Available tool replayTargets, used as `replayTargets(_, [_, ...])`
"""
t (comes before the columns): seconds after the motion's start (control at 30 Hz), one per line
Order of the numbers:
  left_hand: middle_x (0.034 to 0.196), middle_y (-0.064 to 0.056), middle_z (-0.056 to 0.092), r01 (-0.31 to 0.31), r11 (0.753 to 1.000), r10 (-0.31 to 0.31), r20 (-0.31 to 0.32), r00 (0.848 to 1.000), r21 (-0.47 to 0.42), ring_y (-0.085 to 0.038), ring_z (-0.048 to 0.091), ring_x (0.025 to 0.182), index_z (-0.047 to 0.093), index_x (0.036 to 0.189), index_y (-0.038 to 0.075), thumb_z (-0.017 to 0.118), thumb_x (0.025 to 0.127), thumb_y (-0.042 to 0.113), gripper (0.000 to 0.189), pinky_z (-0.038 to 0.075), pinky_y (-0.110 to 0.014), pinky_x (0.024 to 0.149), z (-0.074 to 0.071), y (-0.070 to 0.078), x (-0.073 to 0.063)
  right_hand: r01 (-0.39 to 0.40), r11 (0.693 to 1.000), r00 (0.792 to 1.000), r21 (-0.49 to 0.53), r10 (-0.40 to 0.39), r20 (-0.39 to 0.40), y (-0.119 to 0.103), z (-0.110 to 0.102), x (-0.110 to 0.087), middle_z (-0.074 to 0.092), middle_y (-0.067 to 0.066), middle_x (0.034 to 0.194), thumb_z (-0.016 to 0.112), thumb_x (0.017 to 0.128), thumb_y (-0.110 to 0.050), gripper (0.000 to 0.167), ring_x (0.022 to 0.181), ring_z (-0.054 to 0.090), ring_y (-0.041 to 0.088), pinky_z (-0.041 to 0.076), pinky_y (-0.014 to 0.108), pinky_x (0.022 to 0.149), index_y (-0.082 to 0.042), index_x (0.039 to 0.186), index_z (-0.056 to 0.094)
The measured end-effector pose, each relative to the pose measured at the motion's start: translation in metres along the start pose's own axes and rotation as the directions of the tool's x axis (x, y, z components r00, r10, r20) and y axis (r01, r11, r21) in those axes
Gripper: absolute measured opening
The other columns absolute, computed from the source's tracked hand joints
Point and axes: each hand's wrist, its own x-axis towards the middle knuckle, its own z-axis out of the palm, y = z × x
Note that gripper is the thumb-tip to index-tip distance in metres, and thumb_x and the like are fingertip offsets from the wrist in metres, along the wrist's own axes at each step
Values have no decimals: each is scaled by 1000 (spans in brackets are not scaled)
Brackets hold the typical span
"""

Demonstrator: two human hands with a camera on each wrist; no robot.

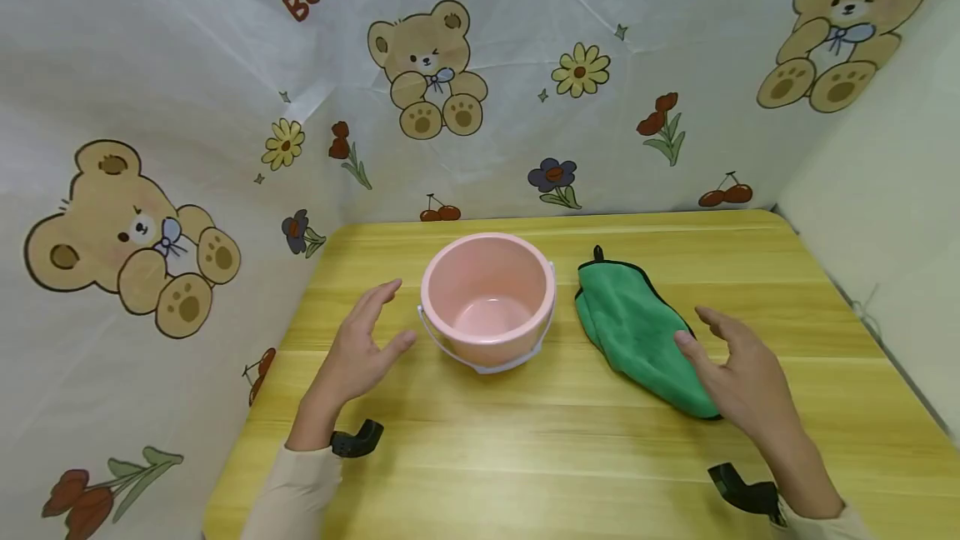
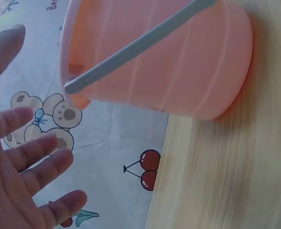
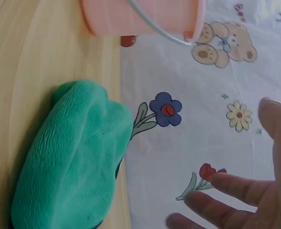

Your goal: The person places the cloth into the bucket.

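A pink bucket [image 1: 487, 340] stands upright on the wooden table, its inside showing no contents. Its pale handle [image 1: 501, 367] hangs down along the near side. To the left of the bucket my left hand [image 1: 358, 361] is held with fingers apart, touching nothing; the left wrist view shows the spread fingers [image 2: 50, 171] beside the bucket wall. A folded green cloth [image 1: 637, 332] with black edging and a small black loop lies right of the bucket. Over its near right end my right hand [image 1: 746, 373] hovers with thumb and fingers spread, holding nothing.
The light wooden table [image 1: 525, 465] meets a white sheet [image 1: 510, 165] printed with bears and flowers at the back and left. A plain pale wall [image 1: 885, 215] rises on the right. Dark wrist mounts [image 1: 358, 440] sit on both wrists.
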Motion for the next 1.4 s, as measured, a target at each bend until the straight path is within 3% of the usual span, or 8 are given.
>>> replayTargets(0.17, [160,2,37,15,980,-9,32,999,-196,-27,45,141,36,155,33,72,93,29,72,45,-60,106,18,-7,9,-105,986,991,126,93,94,2,15,-8,56,25,142,45,105,-45,60,126,53,48,50,64,91,-4,149,45])
replayTargets(0.27, [164,8,29,40,964,-27,55,998,-261,-24,39,146,38,154,33,73,91,31,72,43,-59,108,27,-12,13,-161,975,981,153,141,135,3,27,-12,55,24,143,46,104,-49,64,130,51,46,49,62,95,-4,149,45])
replayTargets(0.43, [166,16,21,39,960,-21,67,998,-279,-18,27,153,38,155,32,76,88,35,77,38,-61,112,36,-15,18,-182,976,976,121,165,143,6,43,-16,50,27,148,52,100,-53,69,136,44,49,43,68,101,-3,149,45])
replayTargets(0.63, [168,5,22,-36,966,52,58,997,-255,-21,24,155,37,156,26,72,89,40,78,31,-67,115,44,-18,22,-226,970,965,88,211,156,15,56,-20,52,28,145,55,98,-56,72,135,45,50,42,65,103,-3,146,49])
replayTargets(0.87, [168,4,23,-103,971,111,26,993,-218,-23,24,155,38,156,25,69,88,53,80,27,-70,115,45,-20,27,-119,993,991,2,119,67,20,68,-15,58,30,137,72,92,-40,63,128,50,52,44,65,102,2,136,58])
replayTargets(1.07, [167,0,25,-138,956,138,-18,990,-260,-25,25,154,41,154,18,71,87,54,82,29,-69,115,45,-23,29,-11,998,1000,-54,13,25,24,78,0,58,32,134,79,87,-26,60,125,52,53,44,65,101,2,136,59])
replayTargets(1.2, [168,-3,25,-144,945,146,-17,989,-294,-22,24,155,41,154,16,71,87,50,81,28,-67,117,49,-24,32,-32,997,999,-66,34,21,28,79,2,58,32,133,79,86,-23,55,124,51,54,44,66,101,1,133,62])
replayTargets(1.4, [167,-6,26,-154,944,153,-24,988,-293,-21,25,154,41,154,15,67,88,57,82,29,-67,116,58,-26,33,-70,997,997,-32,71,23,37,79,-1,58,31,134,78,87,-23,49,126,50,53,42,66,103,-1,129,65])
